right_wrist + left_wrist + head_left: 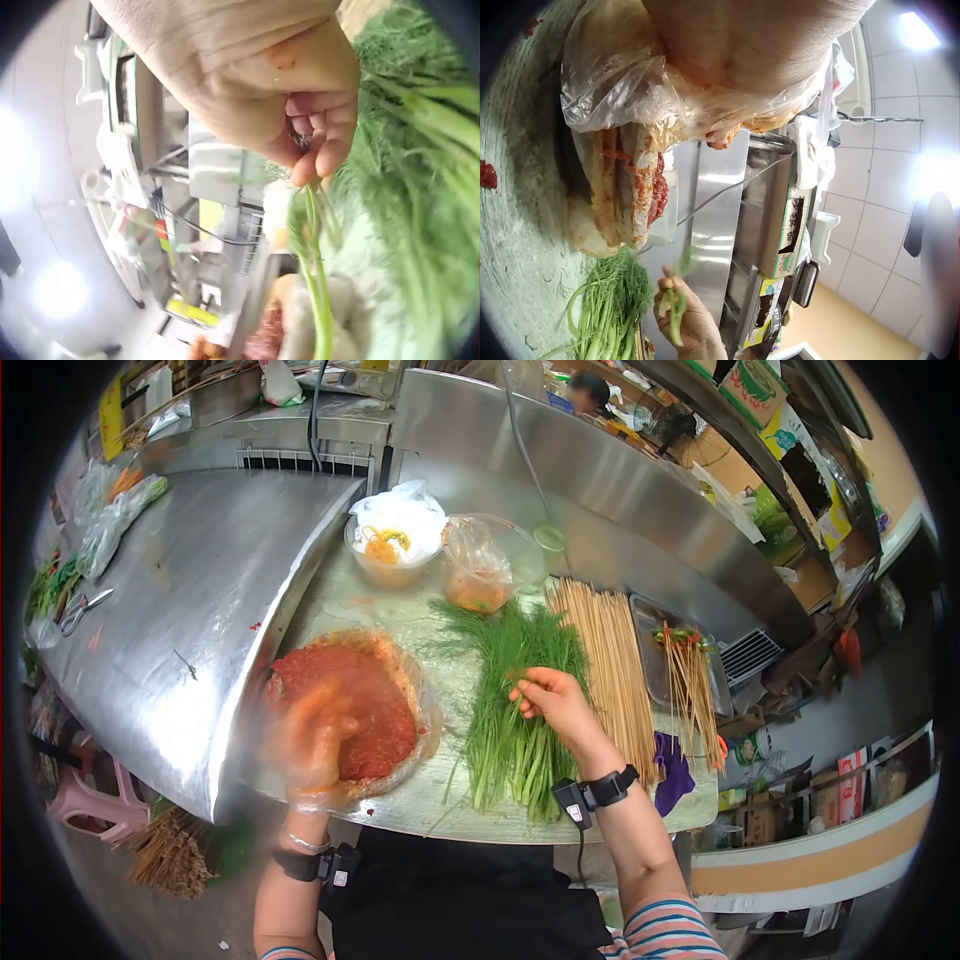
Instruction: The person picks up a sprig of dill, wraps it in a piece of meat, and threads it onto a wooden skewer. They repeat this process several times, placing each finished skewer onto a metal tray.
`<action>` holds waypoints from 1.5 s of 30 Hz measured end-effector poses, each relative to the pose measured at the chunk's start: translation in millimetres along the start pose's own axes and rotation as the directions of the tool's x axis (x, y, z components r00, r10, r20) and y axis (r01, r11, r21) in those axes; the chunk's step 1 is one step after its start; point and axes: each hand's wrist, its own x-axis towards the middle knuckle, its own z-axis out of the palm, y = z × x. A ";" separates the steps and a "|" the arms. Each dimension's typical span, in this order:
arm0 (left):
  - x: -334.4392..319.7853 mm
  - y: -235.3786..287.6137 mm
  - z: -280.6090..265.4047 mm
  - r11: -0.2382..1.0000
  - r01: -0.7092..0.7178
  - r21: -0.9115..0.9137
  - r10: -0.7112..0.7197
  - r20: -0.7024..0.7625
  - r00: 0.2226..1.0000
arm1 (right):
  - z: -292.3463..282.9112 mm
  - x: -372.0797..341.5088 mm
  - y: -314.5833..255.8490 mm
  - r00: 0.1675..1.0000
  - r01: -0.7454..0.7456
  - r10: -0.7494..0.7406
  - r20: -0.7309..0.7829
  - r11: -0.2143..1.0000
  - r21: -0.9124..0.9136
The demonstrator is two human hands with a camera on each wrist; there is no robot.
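My left hand point(318, 735), in a clear plastic glove smeared with red, is blurred over a wide bowl point(432, 725) of red minced meat point(375, 710). In the left wrist view the crumpled glove point(622, 82) hides its fingers. My right hand point(555, 705) is above a heap of feathery dill point(500, 750) and pinches a thin dill sprig point(319, 277) between thumb and fingertips. The stems hang from the fingertips in the right wrist view.
Right of the dill lie many bamboo skewers point(610, 670), then a metal tray point(655, 650) with loaded skewers. Behind stand a tub with a white bag point(400, 510) and a tub with a clear bag point(475, 560). A steel counter point(190, 580) borders the left; a purple cloth point(673, 775) lies front right.
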 end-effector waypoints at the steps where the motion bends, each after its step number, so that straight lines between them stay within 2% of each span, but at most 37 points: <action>1: 1.0 2.3 -0.4 1.000 0.007 0.013 -0.007 0.006 1.000 | -0.9 3.3 7.0 1.000 -0.008 0.008 -0.016 0.999 -0.042; 7: 1.0 2.6 0.4 0.999 0.038 0.005 -0.038 -0.015 0.999 | -3.3 -7.1 0.8 0.995 -0.063 0.072 0.062 0.989 -0.137; 11: -1.0 -4.1 -1.6 0.999 0.033 0.010 -0.033 -0.024 0.999 | 0.1 -14.1 1.1 0.988 0.072 -0.040 0.146 0.972 -0.224; 14: -1.3 1.1 -1.3 0.998 0.056 0.026 -0.056 -0.009 0.998 | 9.5 -30.6 -18.7 0.974 0.148 -0.100 0.202 0.960 -0.239; 15: -0.1 4.5 -2.1 0.974 -0.084 0.210 0.076 0.045 0.996 | 13.1 -35.5 -23.3 0.970 0.158 -0.110 0.216 0.963 -0.217; 17: 5.2 13.1 2.9 0.772 -0.366 0.519 0.296 0.217 0.930 | 20.9 -45.6 -34.0 0.954 0.217 -0.162 0.252 0.954 -0.208; 18: 2.2 35.2 16.5 0.783 -0.334 0.525 0.216 0.274 0.937 | 26.1 -50.8 -39.5 0.940 0.265 -0.201 0.276 0.939 -0.221; 20: -2.3 59.6 39.4 0.802 -0.353 0.482 0.109 0.463 0.880 | 35.1 -60.8 -50.9 0.906 0.353 -0.254 0.338 0.894 -0.276; 21: -12.8 56.3 50.3 0.963 -0.054 0.264 -0.080 0.473 0.878 | 39.5 -64.9 -54.0 0.890 0.399 -0.286 0.356 0.865 -0.303; 23: -24.1 60.7 66.8 0.973 0.066 0.221 -0.184 0.571 0.800 | 47.7 -72.6 -60.0 0.850 0.493 -0.353 0.390 0.794 -0.355; 24: -23.5 65.2 71.2 0.924 -0.116 0.365 -0.139 0.604 0.785 | 51.7 -77.9 -65.1 0.825 0.543 -0.401 0.398 0.757 -0.363; 25: -22.1 69.0 73.9 0.824 -0.295 0.483 -0.105 0.643 0.759 | 53.9 -79.7 -63.3 0.838 0.521 -0.402 0.370 0.791 -0.321; 28: -29.9 64.3 73.1 0.758 -0.398 0.516 -0.054 0.658 0.751 | 56.4 -83.9 -48.7 0.878 0.443 -0.396 0.269 0.885 -0.144; 29: -33.7 63.0 72.7 0.895 -0.131 0.426 -0.159 0.579 0.800 | 56.3 -83.8 -41.5 0.890 0.415 -0.393 0.231 0.908 -0.054; 30: -36.9 63.7 73.2 0.946 0.148 0.289 -0.283 0.511 0.812 | 56.2 -83.9 -34.7 0.901 0.387 -0.387 0.195 0.921 0.037; 31: -37.3 65.9 74.5 0.905 0.407 0.121 -0.415 0.460 0.785 | 56.7 -84.3 -28.5 0.887 0.426 -0.421 0.193 0.905 0.016; 32: -37.5 71.6 74.6 0.856 0.516 0.015 -0.470 0.438 0.767 | 58.2 -84.6 -22.4 0.870 0.464 -0.456 0.188 0.886 -0.004; 35: -38.9 72.3 76.0 0.846 0.529 -0.068 -0.451 0.439 0.777 | 63.5 -84.8 -12.5 0.820 0.550 -0.536 0.202 0.835 -0.016; 37: -38.3 65.0 68.8 0.833 0.553 -0.004 -0.503 0.410 0.761 | 62.9 -81.1 -12.8 0.760 0.631 -0.599 0.253 0.773 -0.063; 38: -36.4 60.6 64.1 0.826 0.562 0.031 -0.527 0.396 0.752 | 60.6 -79.9 -17.3 0.798 0.591 -0.573 0.186 0.804 -0.061; 40: -33.5 52.9 58.0 0.836 0.549 -0.013 -0.515 0.330 0.791 | 49.1 -83.3 -35.1 0.861 0.507 -0.505 0.052 0.860 -0.051; 42: -31.7 49.0 53.1 0.867 0.493 -0.075 -0.452 0.296 0.841 | 37.0 -92.0 -53.3 0.846 0.533 -0.523 0.108 0.818 -0.217; 44: -31.4 50.4 54.3 0.883 0.468 -0.032 -0.443 0.271 0.854 | 38.9 -100.0 -58.4 0.826 0.562 -0.522 0.212 0.746 -0.357; 45: -31.6 51.3 57.1 0.890 0.456 -0.015 -0.436 0.261 0.861 | 47.3 -100.3 -51.8 0.781 0.618 -0.584 0.220 0.673 -0.406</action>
